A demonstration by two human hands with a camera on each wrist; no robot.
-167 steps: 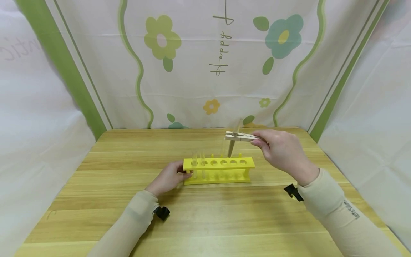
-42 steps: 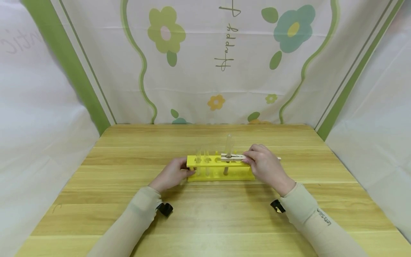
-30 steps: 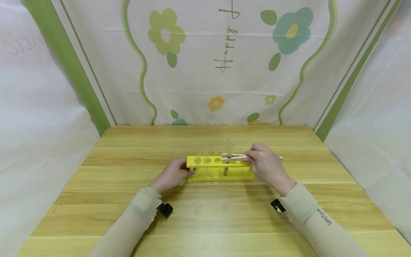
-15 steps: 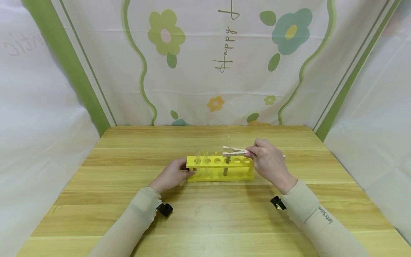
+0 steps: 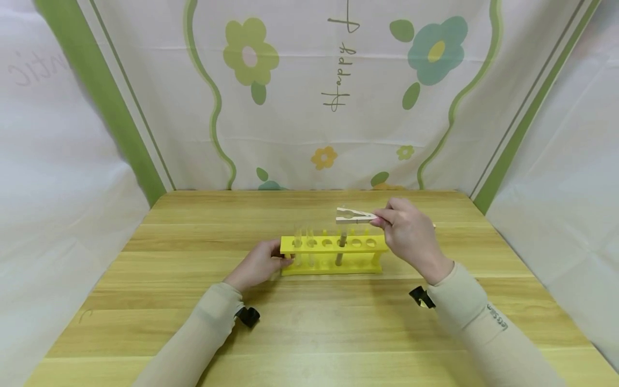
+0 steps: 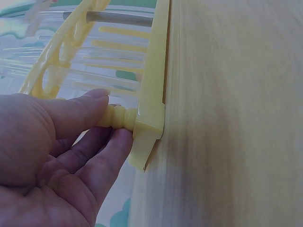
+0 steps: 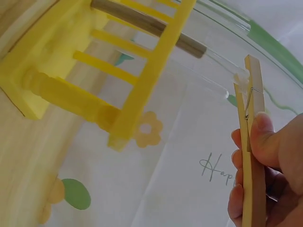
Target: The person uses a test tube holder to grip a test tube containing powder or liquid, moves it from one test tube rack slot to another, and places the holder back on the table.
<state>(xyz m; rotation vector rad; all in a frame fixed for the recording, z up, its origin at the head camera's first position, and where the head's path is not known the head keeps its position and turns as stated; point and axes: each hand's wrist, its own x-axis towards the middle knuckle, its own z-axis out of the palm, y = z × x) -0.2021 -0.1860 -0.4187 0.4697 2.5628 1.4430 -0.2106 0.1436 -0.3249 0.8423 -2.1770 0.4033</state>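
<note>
Dark-filled test tube (image 5: 343, 239) seated in rack (image 5: 316, 250); clamp (image 5: 349, 220) grasped by right hand (image 5: 412, 235) at one o'clock, rack post (image 6: 122, 117) by left hand (image 5: 256, 266) at nine. Tube could be dragged up if snagged by clamp.

Soft, even light, pale sheen on the tabletop (image 5: 319, 328), faint shadows, both wrist views slightly hazy

Grips yellow plastic test-tube rack (image 5: 326, 250) with left hand (image 5: 260, 264); pinches pale wooden clamp (image 5: 357, 220) with right hand (image 5: 412, 236), near top of clear, grey-bottomed tube (image 5: 339, 259).
</note>
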